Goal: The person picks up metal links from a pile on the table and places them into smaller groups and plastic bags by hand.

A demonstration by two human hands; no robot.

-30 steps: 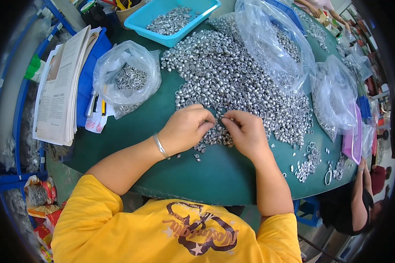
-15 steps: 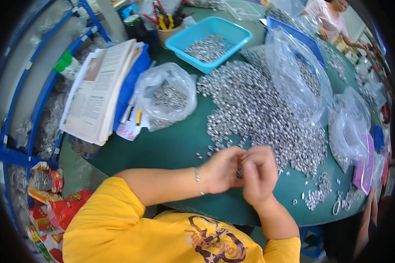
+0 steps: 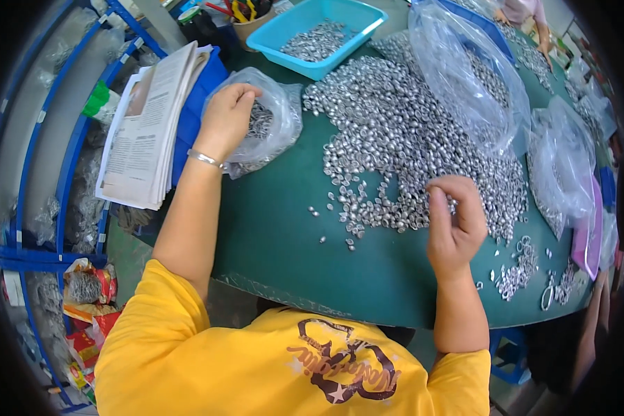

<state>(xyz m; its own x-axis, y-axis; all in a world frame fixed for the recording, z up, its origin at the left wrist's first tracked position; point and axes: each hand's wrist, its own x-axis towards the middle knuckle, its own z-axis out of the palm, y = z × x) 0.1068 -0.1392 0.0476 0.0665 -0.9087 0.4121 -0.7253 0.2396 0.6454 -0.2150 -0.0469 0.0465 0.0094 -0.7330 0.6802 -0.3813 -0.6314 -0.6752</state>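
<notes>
Small shiny metal pieces (image 3: 402, 139) lie in a wide pile on the green table (image 3: 284, 256). Over the left side of a clear plastic bag (image 3: 289, 114) is my left hand (image 3: 230, 116), its fingers curled together; anything inside them is hidden. More metal pieces (image 3: 260, 123) show in the bag's mouth. My right hand (image 3: 457, 225) is at the near edge of the pile, thumb and forefinger tips pinched together. Whatever sits between those tips is too small to make out. A few loose pieces (image 3: 350, 244) lie left of this hand.
Behind the pile stands a light blue basin (image 3: 319, 69) with metal pieces in it. Newspapers (image 3: 149, 132) rest on a blue bin at left. Large clear bags (image 3: 464, 90) and a purple tray (image 3: 587, 229) are at right. Another person's arm (image 3: 542, 35) shows at far right.
My hands were together in front of the pile. The left has moved away left and forward to the plastic bag; the right has shifted right and slightly forward, to the pile's near edge.
</notes>
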